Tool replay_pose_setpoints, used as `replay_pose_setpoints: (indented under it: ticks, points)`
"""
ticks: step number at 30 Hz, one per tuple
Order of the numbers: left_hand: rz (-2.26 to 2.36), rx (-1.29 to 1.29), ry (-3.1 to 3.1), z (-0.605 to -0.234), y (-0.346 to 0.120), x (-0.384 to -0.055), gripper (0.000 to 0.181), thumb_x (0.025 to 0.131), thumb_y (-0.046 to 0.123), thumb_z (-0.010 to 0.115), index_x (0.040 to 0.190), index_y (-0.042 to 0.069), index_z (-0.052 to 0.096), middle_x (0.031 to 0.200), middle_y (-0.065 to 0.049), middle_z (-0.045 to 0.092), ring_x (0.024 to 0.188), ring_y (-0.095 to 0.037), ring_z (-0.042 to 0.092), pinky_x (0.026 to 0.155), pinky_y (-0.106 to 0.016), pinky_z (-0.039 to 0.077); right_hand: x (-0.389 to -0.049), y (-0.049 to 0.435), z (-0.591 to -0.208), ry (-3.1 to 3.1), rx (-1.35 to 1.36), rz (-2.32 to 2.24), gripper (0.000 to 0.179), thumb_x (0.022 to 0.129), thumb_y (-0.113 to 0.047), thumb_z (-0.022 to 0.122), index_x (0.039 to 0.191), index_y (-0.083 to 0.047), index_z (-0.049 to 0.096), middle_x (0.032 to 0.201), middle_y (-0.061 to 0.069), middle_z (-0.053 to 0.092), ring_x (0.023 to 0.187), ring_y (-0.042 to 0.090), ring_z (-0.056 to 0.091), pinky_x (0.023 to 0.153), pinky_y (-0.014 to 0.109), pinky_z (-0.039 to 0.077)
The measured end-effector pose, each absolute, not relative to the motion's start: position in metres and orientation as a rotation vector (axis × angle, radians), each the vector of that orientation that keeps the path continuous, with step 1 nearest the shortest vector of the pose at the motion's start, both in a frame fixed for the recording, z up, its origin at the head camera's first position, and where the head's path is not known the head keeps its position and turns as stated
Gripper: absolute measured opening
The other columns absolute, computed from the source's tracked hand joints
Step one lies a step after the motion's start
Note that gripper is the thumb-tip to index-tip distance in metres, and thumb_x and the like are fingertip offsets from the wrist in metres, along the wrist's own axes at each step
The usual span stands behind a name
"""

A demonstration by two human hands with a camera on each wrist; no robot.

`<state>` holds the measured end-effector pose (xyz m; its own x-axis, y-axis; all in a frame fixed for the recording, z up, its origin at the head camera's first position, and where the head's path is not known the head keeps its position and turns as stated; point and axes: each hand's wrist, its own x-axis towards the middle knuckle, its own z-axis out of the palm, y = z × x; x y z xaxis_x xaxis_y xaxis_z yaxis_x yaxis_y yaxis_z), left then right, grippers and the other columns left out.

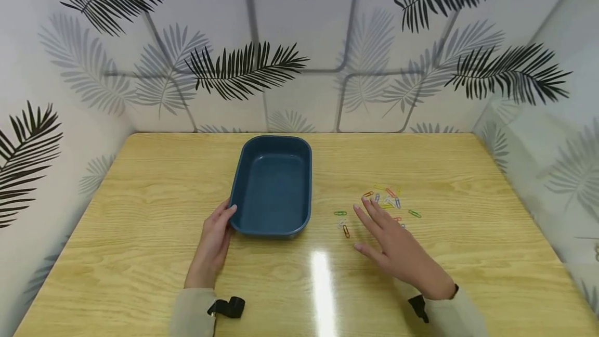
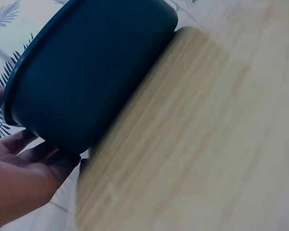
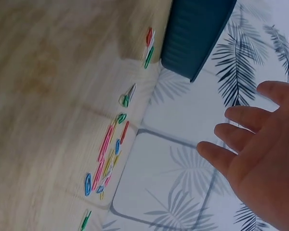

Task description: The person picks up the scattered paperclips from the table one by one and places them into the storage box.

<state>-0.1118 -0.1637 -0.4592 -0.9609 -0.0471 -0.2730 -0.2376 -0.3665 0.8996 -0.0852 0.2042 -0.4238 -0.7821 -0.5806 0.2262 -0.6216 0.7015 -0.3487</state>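
Note:
A dark blue rectangular tray [image 1: 273, 233] stands on the table, its inside bare. At its near left corner my left hand [image 1: 216, 238] holds it, thumb over the rim and fingers against the outer wall, as the left wrist view also shows with the tray's side [image 2: 91, 72]. My right hand [image 1: 402, 251] hovers over the table to the right, fingers straight and spread, holding nothing. Just beyond and beneath it lie several coloured paper clips [image 1: 390, 202], partly hidden by the fingers. Closer to the tray are a green paper clip [image 1: 340, 213] and a red one [image 1: 346, 231].
The wooden table [image 1: 154, 207] reaches back to a wall [image 1: 299, 20] covered with leaf-patterned sheeting, which also lines both sides. A single green paper clip [image 1: 414, 214] lies at the right of the scattered clips. Black straps circle both wrists.

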Motion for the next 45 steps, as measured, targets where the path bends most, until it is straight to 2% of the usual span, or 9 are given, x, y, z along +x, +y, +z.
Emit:
replay_pose_setpoints:
  ticks: [5,13,17,22,26,30,33,38,45]
  points:
    - [2.523,-0.399,1.667,-0.465,-0.161,-0.112,0.050,0.103,0.008,0.041,0.147,-0.009,0.026,0.154,-0.018,0.023,0.141,-0.021,0.023,0.113,-0.029,0.023,-0.092,0.209,-0.421,-2.831,0.912,0.782,0.070,0.097,-0.035,0.058,0.151,-0.003,0.028,0.154,0.023,0.023,0.136,0.044,0.027,0.098,0.064,0.036]
    - [2.557,-0.400,1.591,-0.465,-0.161,-0.110,0.050,0.104,0.009,0.039,0.149,-0.008,0.023,0.156,-0.016,0.021,0.143,-0.020,0.020,0.114,-0.029,0.021,-0.106,0.235,-0.419,-2.887,0.719,1.076,0.064,0.100,-0.025,0.056,0.153,-0.006,0.026,0.155,0.022,0.023,0.138,0.044,0.024,0.102,0.064,0.029]
    - [2.590,-0.385,1.550,-0.464,-0.162,-0.110,0.050,0.104,0.007,0.038,0.149,-0.009,0.023,0.155,-0.016,0.022,0.142,-0.021,0.021,0.113,-0.028,0.022,-0.114,0.253,-0.421,-2.891,0.586,1.161,0.061,0.100,-0.027,0.055,0.152,-0.007,0.029,0.153,0.021,0.029,0.134,0.046,0.031,0.101,0.064,0.031]
    - [2.612,-0.376,1.525,-0.465,-0.164,-0.111,0.049,0.105,0.007,0.036,0.148,-0.009,0.022,0.154,-0.017,0.022,0.141,-0.022,0.023,0.113,-0.028,0.022,-0.126,0.275,-0.425,-2.902,0.365,1.353,0.060,0.102,-0.031,0.052,0.150,-0.003,0.032,0.148,0.025,0.035,0.129,0.048,0.038,0.099,0.062,0.036]
    - [2.610,-0.374,1.523,-0.465,-0.163,-0.110,0.049,0.105,0.009,0.036,0.148,-0.009,0.022,0.153,-0.017,0.023,0.141,-0.022,0.022,0.113,-0.028,0.021,-0.135,0.294,-0.428,-2.912,0.210,1.568,0.061,0.103,-0.036,0.046,0.149,0.002,0.030,0.146,0.024,0.039,0.130,0.041,0.040,0.100,0.047,0.042]
    - [2.605,-0.374,1.541,-0.464,-0.160,-0.110,0.050,0.105,0.012,0.038,0.148,-0.010,0.022,0.153,-0.017,0.024,0.140,-0.021,0.023,0.113,-0.028,0.021,-0.140,0.309,-0.433,-2.927,0.068,1.653,0.063,0.103,-0.039,0.045,0.148,0.004,0.032,0.142,0.026,0.043,0.122,0.034,0.049,0.092,0.028,0.048]
    - [2.597,-0.364,1.560,-0.464,-0.158,-0.110,0.052,0.105,0.014,0.038,0.148,-0.010,0.022,0.152,-0.017,0.024,0.140,-0.021,0.023,0.113,-0.028,0.020,-0.143,0.316,-0.438,-2.930,-0.028,1.648,0.062,0.102,-0.037,0.049,0.145,0.005,0.037,0.139,0.028,0.044,0.115,0.028,0.053,0.084,0.022,0.050]
    - [2.591,-0.351,1.563,-0.464,-0.158,-0.109,0.053,0.105,0.016,0.037,0.149,-0.009,0.020,0.153,-0.018,0.022,0.141,-0.022,0.021,0.114,-0.028,0.020,-0.145,0.319,-0.447,-2.982,-0.092,1.528,0.053,0.099,-0.028,0.058,0.137,0.007,0.047,0.129,0.027,0.052,0.107,0.024,0.053,0.075,0.022,0.049]
    - [2.609,-0.365,1.537,-0.466,-0.159,-0.111,0.050,0.105,0.013,0.036,0.148,-0.009,0.022,0.153,-0.017,0.024,0.141,-0.023,0.022,0.115,-0.030,0.018,-0.147,0.316,-0.448,-3.081,-0.031,1.337,0.037,0.092,-0.017,0.067,0.119,0.008,0.062,0.108,0.020,0.063,0.091,0.024,0.058,0.069,0.031,0.049]
